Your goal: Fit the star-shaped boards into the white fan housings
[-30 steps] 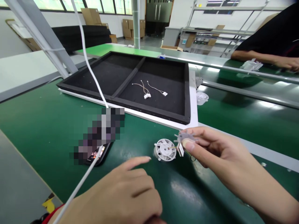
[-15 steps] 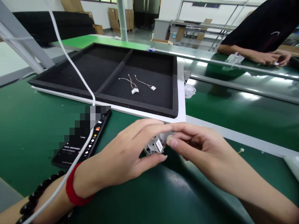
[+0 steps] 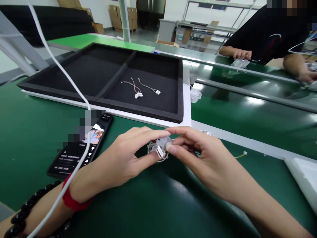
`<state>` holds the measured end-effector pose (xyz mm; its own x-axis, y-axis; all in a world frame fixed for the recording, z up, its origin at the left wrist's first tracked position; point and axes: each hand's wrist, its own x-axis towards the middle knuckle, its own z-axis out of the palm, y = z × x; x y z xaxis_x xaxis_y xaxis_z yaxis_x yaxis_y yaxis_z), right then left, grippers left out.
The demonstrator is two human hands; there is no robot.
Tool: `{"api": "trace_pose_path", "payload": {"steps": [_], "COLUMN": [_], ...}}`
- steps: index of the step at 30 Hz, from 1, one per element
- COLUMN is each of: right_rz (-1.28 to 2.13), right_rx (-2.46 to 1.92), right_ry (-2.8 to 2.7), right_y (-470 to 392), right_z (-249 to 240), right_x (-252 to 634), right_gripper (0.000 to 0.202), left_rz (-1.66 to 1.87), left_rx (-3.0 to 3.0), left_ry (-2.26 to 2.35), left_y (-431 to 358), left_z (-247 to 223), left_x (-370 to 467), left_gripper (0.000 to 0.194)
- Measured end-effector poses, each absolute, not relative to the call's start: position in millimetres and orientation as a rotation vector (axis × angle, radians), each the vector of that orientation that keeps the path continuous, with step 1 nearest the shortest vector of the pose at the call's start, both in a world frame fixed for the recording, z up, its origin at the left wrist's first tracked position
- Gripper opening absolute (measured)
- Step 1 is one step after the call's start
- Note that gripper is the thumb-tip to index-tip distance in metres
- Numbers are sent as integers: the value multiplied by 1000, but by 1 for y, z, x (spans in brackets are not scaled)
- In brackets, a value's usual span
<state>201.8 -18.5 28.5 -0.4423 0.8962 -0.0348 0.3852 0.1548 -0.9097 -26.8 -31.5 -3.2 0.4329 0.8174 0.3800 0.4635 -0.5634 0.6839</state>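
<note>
A small clear plastic part (image 3: 163,142) with a white labelled piece (image 3: 159,151) on it is between my two hands, over the green table. My left hand (image 3: 131,148) grips it from the left, with the thumb at the white piece. From the right, my right hand (image 3: 195,148) pinches its upper edge with thumb and forefinger. Round clear plastic with thin ribs shows below and behind the part. Beyond my hands, several thin cables with white labelled ends (image 3: 139,95) lie in the right compartment of a black tray (image 3: 138,108).
A phone (image 3: 99,138) lies left of my left hand, with a white cable (image 3: 55,59) hanging across it. More clear plastic parts (image 3: 195,96) are right of the tray. Across the table, a person's hands (image 3: 242,54) touch clear parts. A white tray (image 3: 303,178) is at right.
The clear part is tilted differently between my fingers, and its plate shows more. Across the table, the person's hands have moved apart, one onto a clear part. The whole view has shifted slightly.
</note>
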Motion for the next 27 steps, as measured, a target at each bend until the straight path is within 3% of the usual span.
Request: {"api": "trace_pose_path", "payload": {"steps": [4, 9, 16, 27], "right_rz": [1232, 1213, 1100, 1023], "right_rx": [-1215, -1198, -1135, -1135], "right_ry": [-1925, -1931, -1970, -2034], "right_y": [-19, -19, -24, -32], "right_z": [28, 29, 29, 27], "right_x": [201, 201, 201, 200], "right_gripper": [22, 25, 27, 40], "left_rz": [986, 1023, 992, 918], "left_rx": [2109, 1839, 1471, 1018], "left_ry": [1050, 993, 865, 706], "left_y": [-31, -30, -32, -23], "left_z": [-1, 2, 5, 8], "left_x": [-27, -23, -21, -24], "left_gripper": [37, 26, 51, 7]}}
